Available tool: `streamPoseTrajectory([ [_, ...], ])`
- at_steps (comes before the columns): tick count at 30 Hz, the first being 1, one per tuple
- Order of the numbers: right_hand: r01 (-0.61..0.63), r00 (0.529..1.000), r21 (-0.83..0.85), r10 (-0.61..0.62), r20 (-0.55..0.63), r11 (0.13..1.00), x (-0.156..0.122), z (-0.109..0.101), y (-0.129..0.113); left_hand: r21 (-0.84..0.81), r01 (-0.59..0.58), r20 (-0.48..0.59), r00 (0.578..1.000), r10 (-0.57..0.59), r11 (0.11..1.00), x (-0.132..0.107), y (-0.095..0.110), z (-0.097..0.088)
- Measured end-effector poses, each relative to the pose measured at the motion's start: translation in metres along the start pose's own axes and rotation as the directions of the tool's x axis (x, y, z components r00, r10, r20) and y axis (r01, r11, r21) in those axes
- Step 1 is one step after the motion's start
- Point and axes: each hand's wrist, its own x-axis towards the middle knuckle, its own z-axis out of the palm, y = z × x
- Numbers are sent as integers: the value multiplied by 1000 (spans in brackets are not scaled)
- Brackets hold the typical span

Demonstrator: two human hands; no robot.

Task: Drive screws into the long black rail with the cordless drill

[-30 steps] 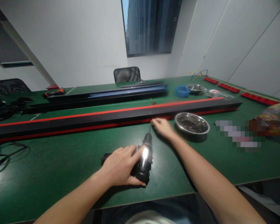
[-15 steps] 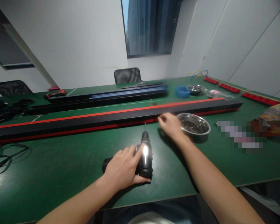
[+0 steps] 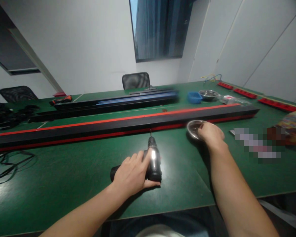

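Note:
My left hand (image 3: pixel 132 174) is wrapped around a black cordless drill (image 3: pixel 153 161) that lies on its side on the green table (image 3: pixel 64 171), its bit pointing at a long black rail with red edges (image 3: pixel 113 126). My right hand (image 3: pixel 210 135) reaches into a shallow metal bowl (image 3: pixel 193 126) of small dark screws, covering most of it. Its fingers curl downward into the bowl; what they hold is hidden.
Behind the red-edged rail lie more long black rails (image 3: pixel 108 103), a blue tray (image 3: pixel 194 97), a second metal bowl (image 3: pixel 208 94) and red strips (image 3: pixel 277 105). Black cables (image 3: pixel 7 161) lie at the left. An orange tool (image 3: pixel 61 99) and chairs (image 3: pixel 135 80) sit at the far side.
My right hand has moved right from the rail near the drill bit into the screw bowl. My left hand has stayed on the drill, which shifted slightly.

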Motion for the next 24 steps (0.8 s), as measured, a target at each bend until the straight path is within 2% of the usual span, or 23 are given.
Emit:
streamPoseTrajectory([
  [3,112,987,16,-109,-116,994,-2,1,-5,9,0,-5,1000,0,1000,1,0,0],
  [6,285,926,57,-260,-273,957,-13,-2,-24,17,-8,-5,1000,8,1000,2,0,1],
  [8,414,887,116,-372,-274,903,-25,0,-40,19,-14,-6,1000,14,1000,2,0,2],
  [11,588,809,229,-569,-148,776,-44,11,-61,14,-13,-6,1000,13,1000,2,1,1],
  [13,619,775,273,-628,-66,736,-54,21,-71,5,-7,-3,1000,7,1000,2,1,0],
  [15,612,766,302,-642,2,731,-59,30,-76,-11,-4,1,1000,4,1000,1,0,-1],
  [18,573,787,303,-614,55,762,-61,41,-80,-37,-10,5,1000,10,999,1,-1,-3],
  [21,542,811,289,-582,69,789,-57,48,-82,-50,-9,13,1000,9,999,0,-2,-5],
  [24,537,814,295,-577,65,790,-54,53,-83,-68,-8,25,1000,9,998,-1,-3,-5],
])
